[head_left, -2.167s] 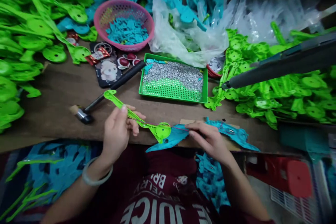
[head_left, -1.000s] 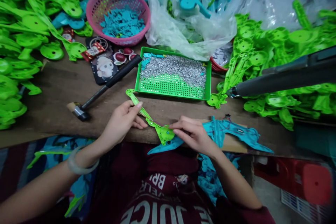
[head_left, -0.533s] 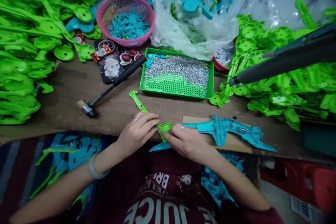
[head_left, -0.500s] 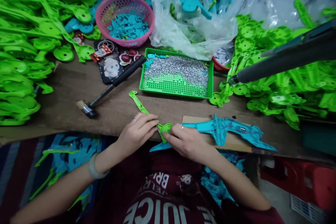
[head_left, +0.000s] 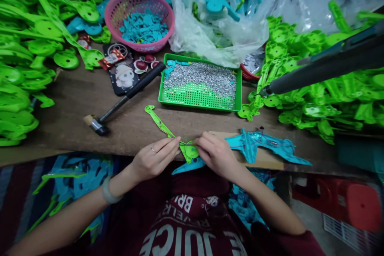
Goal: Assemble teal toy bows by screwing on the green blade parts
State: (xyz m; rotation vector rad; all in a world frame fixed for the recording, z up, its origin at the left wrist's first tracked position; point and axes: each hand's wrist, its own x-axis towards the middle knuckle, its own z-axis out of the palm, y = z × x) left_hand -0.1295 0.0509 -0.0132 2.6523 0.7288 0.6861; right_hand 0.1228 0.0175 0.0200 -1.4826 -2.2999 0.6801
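Left lime pile (head_left: pixel 40 47): many overlapping pieces, not countable.
Mallet (head_left: pixel 138 87): 1, lying aslant on the bench (head_left: pixel 69 96).
Pink basket (head_left: pixel 154 44): 1; small blue bits inside, too many to count.
Left hand (head_left: pixel 153 158): fingers bent over the narrow middle of the lime arm, touching; whether they pinch it is hidden.
Lime arm (head_left: pixel 163 127): 1, at the bench's near edge, slim end toward the tray, round end over blue plastic. Probably light, fairly stiff, smooth; the thin neck may snap if bent. Best hold: the broad round end.
Thin wire (head_left: pixel 186 144): 1 strand seen between the hands; likely limp, easily pulled loose.
Green tray (head_left: pixel 199 106): 1; small metal parts, uncountable.
Right hand (head_left: pixel 219 154): thumb and fingertips drawn together, seemingly pinching the thin wire.
Blue shell (head_left: pixel 246 146): 1 or 2, a stretch hidden behind the right hand; likely light, rigid.
Black driver-like tool (head_left: pixel 318 62): 1.
Right lime pile (head_left: pixel 319 109): many, uncounted.
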